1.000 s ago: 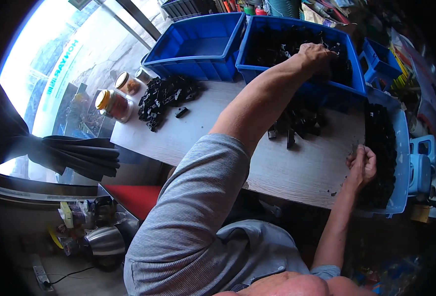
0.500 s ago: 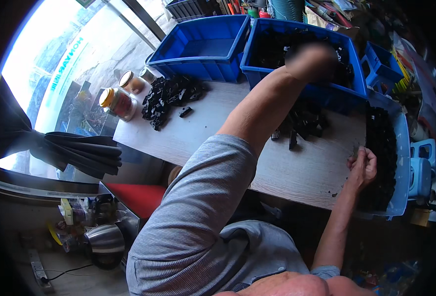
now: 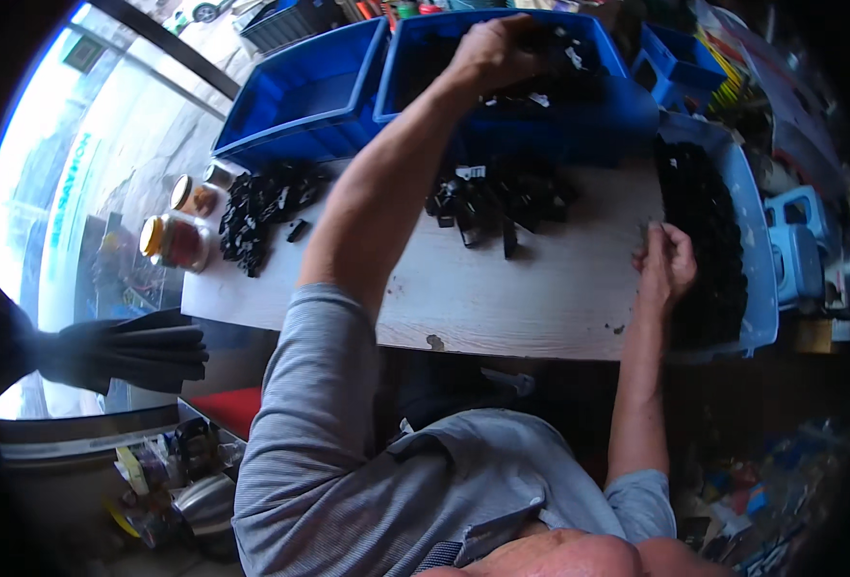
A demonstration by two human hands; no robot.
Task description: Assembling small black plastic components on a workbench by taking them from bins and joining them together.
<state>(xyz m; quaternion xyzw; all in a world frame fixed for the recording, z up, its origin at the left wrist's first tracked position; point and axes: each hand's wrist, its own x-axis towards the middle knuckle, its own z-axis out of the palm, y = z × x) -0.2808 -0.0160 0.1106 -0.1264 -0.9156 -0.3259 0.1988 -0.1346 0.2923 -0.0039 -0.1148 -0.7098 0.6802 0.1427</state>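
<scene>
My left hand [image 3: 492,55] reaches into the right-hand blue bin [image 3: 561,121], which holds many small black plastic parts [image 3: 571,60]. Its fingertips are lost in shadow among them, so whether they grip a part cannot be told. Closer to me, a loose pile of black plastic parts [image 3: 502,197] lies on the pale table [image 3: 531,298]. At the table's right edge my right hand [image 3: 669,264] is closed, thumb against fingers in a pinch. Anything held there is too small to make out. Beside it stands a translucent tub [image 3: 760,279] full of black parts [image 3: 706,226].
Another blue bin [image 3: 300,108] stands at the back left. Before it lies a second heap of black parts [image 3: 256,207], with a yellow-lidded jar [image 3: 177,242] and a smaller jar [image 3: 194,196] beside it. Blue stools [image 3: 798,236] stand beyond the tub. A steel kettle [image 3: 205,505] sits low left.
The whole view has shifted, with the table lying farther left and higher. Within the bin, my left hand has moved leftward and toward the far side. My right hand keeps its pinch at the table edge.
</scene>
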